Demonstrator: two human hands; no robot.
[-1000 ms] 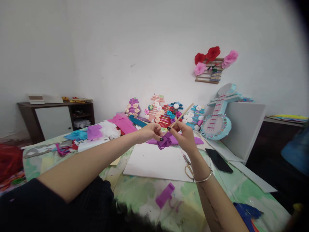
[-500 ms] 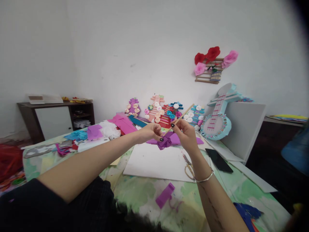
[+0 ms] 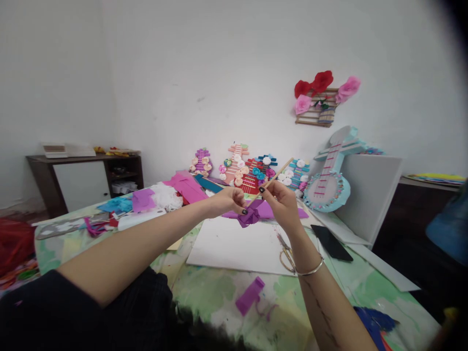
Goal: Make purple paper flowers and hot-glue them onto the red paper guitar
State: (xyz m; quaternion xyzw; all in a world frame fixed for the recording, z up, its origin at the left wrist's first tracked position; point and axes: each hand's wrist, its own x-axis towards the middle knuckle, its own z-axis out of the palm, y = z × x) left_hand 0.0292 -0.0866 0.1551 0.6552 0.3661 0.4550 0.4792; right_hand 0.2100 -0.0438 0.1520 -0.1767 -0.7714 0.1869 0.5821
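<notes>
Above the white board [image 3: 234,246], both of my hands are raised close together. My right hand [image 3: 280,200] pinches a thin wooden stick [image 3: 284,166] that slants up to the right. The fingers of my left hand [image 3: 232,201] are closed at the stick's lower end, where a dark purple piece of crepe paper [image 3: 250,218] hangs. Behind it lies a lighter purple strip [image 3: 300,213]. Scissors with gold handles [image 3: 287,256] rest on the board's right edge, beside my right wrist.
A black phone [image 3: 332,243] lies to the right. A folded purple paper piece [image 3: 250,296] is near the front. Decorated paper instruments [image 3: 250,175] stand at the back, beside a large light-blue one [image 3: 327,190]. Pink paper [image 3: 185,186] and white shreds [image 3: 166,197] lie left.
The purple paper at the stick's lower end has shifted very slightly. Both hands keep nearly the same place and hold.
</notes>
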